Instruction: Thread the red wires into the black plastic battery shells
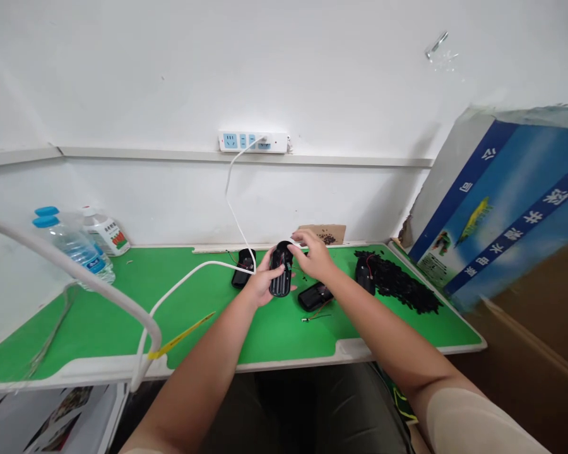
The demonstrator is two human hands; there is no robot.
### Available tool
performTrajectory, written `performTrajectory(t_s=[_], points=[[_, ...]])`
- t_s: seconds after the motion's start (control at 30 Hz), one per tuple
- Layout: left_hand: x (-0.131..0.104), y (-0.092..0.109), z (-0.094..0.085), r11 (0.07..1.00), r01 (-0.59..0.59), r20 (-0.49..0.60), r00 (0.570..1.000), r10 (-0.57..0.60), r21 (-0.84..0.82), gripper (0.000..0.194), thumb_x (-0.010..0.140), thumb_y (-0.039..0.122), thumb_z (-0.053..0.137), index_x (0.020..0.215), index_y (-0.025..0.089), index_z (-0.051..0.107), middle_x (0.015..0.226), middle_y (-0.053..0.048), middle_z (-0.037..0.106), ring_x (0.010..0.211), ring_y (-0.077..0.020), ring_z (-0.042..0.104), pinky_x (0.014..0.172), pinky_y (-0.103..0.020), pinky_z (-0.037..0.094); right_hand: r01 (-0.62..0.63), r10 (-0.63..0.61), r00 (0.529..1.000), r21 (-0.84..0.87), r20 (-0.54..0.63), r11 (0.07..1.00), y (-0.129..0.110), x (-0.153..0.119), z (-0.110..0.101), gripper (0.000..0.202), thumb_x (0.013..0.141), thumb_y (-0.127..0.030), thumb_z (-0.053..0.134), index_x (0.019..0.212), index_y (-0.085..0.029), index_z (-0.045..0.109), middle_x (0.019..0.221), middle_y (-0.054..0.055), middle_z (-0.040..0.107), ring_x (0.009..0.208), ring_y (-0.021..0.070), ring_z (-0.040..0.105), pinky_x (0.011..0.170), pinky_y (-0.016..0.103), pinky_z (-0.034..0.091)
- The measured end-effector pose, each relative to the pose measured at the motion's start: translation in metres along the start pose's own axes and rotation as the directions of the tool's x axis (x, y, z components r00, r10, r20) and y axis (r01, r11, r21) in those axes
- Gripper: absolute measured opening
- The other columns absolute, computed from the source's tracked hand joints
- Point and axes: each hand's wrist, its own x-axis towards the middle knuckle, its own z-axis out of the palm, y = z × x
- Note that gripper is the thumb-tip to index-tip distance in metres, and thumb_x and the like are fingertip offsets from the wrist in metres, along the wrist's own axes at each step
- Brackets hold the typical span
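Observation:
A black plastic casing (pixel 280 277), long and rounded with ridges inside, lies in my left hand (pixel 264 279), its thumb across the near side. My right hand (pixel 313 253) is at the casing's far end, thumb and fingers bent together there; whatever they pinch is too small to make out. Left of my left hand lies a similar black casing (pixel 244 268) with a thin wire. Under my right wrist rests another black casing (pixel 313 296), with a thin wire (pixel 318 314) ending in a small connector. A further casing (pixel 365 275) with a red wire is beyond my right forearm.
A pile of small black pieces (pixel 404 284) covers the right of the green tabletop (pixel 274 334). Behind stands a cardboard piece with dark bits (pixel 327 235). Bottles (pixel 78 249) stand left. A white cable (pixel 184 272) runs from the power strip (pixel 253 142); a large box (pixel 506 202) leans right.

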Motion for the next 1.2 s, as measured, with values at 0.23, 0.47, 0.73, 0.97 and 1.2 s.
performTrajectory(t_s=[0.23,0.47,0.73,0.97,1.2], points=[[0.003,-0.003,0.0,0.999,-0.016,-0.035,0.999,0.014,-0.037,0.072,0.072,0.017,0.066,0.129,0.044,0.031,0.102,-0.003,0.058,0.081,-0.0211,0.065,0.069,-0.051,0.055,-0.44,0.389,0.878,0.148,0.28,0.886,0.022,-0.032,-0.005,0.028,0.079,-0.031,0.057,0.1,-0.014,0.061,0.1,0.011,0.065,0.09,0.0196,0.062,0.076,0.032,0.05],[0.003,-0.006,0.004,0.995,-0.088,-0.109,0.99,0.092,0.041,0.075,0.069,0.015,0.062,0.13,0.044,0.03,0.11,-0.004,0.055,0.079,-0.0191,0.063,0.064,-0.042,0.056,-0.419,0.351,0.848,0.096,0.397,0.903,0.006,-0.036,-0.001,0.023,0.079,-0.031,0.055,0.078,-0.011,0.067,0.065,0.003,0.062,0.056,0.0099,0.05,0.052,0.02,0.037],[0.0,-0.007,0.011,0.978,-0.148,-0.071,0.985,0.16,0.147,0.073,0.071,0.02,0.065,0.131,0.042,0.031,0.133,-0.003,0.041,0.086,-0.0179,0.06,0.068,-0.037,0.057,-0.392,0.367,0.888,0.039,0.278,0.919,0.0,-0.037,0.009,0.027,0.078,-0.029,0.055,0.059,-0.012,0.063,0.047,-0.003,0.046,0.046,0.0071,0.036,0.045,0.019,0.026],[0.001,-0.01,0.01,0.97,-0.183,-0.054,0.98,0.194,0.16,0.074,0.073,0.023,0.066,0.134,0.04,0.029,0.133,-0.004,0.043,0.097,-0.0213,0.057,0.077,-0.039,0.055,-0.387,0.378,0.917,0.053,0.126,0.921,0.007,-0.047,0.021,0.025,0.079,-0.028,0.054,0.06,-0.013,0.062,0.049,-0.002,0.049,0.047,0.0081,0.04,0.047,0.019,0.028],[0.003,-0.015,0.009,0.932,-0.258,-0.021,0.962,0.272,0.253,0.07,0.076,0.024,0.065,0.135,0.036,0.03,0.13,-0.003,0.046,0.105,-0.0196,0.053,0.089,-0.035,0.049,-0.338,0.338,0.937,-0.019,0.085,0.941,0.004,-0.048,0.023,0.027,0.078,-0.025,0.054,0.053,-0.014,0.057,0.047,-0.002,0.048,0.045,0.0078,0.039,0.047,0.02,0.026]])
